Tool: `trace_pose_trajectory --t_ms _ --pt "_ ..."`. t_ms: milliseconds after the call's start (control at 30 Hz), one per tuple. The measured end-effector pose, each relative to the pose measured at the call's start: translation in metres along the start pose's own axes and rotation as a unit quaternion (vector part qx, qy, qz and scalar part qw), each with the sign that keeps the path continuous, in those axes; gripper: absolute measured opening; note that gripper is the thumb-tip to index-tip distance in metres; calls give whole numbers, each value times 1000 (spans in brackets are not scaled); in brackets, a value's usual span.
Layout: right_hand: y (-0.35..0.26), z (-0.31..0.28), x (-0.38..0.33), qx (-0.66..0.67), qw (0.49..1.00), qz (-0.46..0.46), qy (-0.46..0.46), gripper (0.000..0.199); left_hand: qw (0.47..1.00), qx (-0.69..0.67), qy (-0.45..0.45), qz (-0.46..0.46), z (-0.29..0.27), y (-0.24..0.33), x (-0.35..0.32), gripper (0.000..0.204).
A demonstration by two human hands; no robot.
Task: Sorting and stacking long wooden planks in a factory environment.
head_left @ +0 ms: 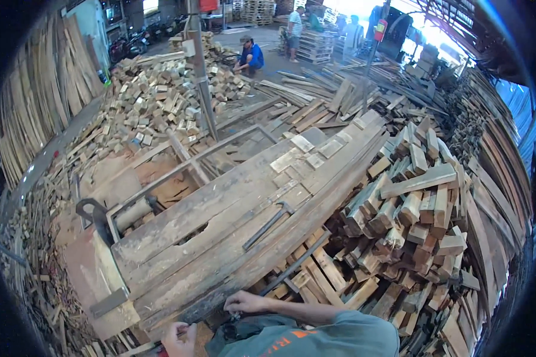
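Observation:
Both hands are close to my body at the near edge of a worn wooden workbench (178,262). My left hand (179,339) is closed, fingers curled in. To the right, my right hand (244,302) is also closed, just above something small and dark by my shirt. What either hand holds, if anything, is too small to make out. A claw hammer (269,225) lies on the bench beyond my right hand, its head pointing away. Several short wood blocks (302,143) and flat pieces rest farther up the bench top.
A pile of cut timber (411,208) is stacked against the bench's right side. A metal frame with a roller (134,215) stands at its left. Beyond are a heap of blocks (161,101), a post (201,77), a crouching person in blue (253,56) and pallets (315,46).

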State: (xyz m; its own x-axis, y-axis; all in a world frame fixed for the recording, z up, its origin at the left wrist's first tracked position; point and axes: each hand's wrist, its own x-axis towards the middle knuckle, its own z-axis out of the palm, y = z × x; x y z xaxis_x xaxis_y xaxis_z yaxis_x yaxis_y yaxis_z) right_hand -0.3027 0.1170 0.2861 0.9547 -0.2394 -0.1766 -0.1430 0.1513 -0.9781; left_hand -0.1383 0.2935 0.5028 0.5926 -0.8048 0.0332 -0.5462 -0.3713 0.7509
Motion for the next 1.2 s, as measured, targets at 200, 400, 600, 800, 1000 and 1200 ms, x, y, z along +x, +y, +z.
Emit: trace_pose_trajectory --t_ms 200,400,600,800,1000,1200 --pt "-2 -21 22 -309 941 -48 128 29 948 75 310 -1 -83 -96 -13 17" --pt "-36 11 33 -105 979 50 167 20 868 -84 451 -192 -188 -224 10 18" --pt "4 51 34 -222 965 64 123 11 918 294 213 -158 -168 -436 31 50" --pt "-14 70 24 -380 913 64 135 26 932 282 77 -217 -134 -483 123 66" --pt "11 96 11 -217 934 171 227 19 912 402 42 -73 -151 -534 138 73" --pt "20 114 23 -359 900 172 177 22 934 349 -9 -71 -191 -473 146 69"
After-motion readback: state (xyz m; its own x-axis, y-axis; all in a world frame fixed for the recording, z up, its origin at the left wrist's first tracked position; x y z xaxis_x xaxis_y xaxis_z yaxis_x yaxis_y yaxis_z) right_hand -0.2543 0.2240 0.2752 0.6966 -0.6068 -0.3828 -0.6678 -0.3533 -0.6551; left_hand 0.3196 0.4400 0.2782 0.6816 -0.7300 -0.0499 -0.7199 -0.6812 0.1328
